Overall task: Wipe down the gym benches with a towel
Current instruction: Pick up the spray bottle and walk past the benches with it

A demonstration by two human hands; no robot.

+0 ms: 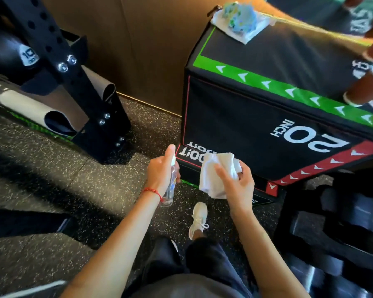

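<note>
a crumpled white cloth towel sits bunched in the right hand, fingers curled round it, in front of a black padded plyo box with green and red borders. the left hand grips a clear plastic spray bottle, forefinger on its nozzle. risk: aimed this low, any spray may hit the speckled rubber floor, leaving a slick patch underfoot.

Speckled rubber floor, brown wall

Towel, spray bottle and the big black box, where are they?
towel [213,179]: head view, middle of the cloth.
spray bottle [169,194]: head view, clear lower body.
black box [235,125]: head view, front side.
</note>
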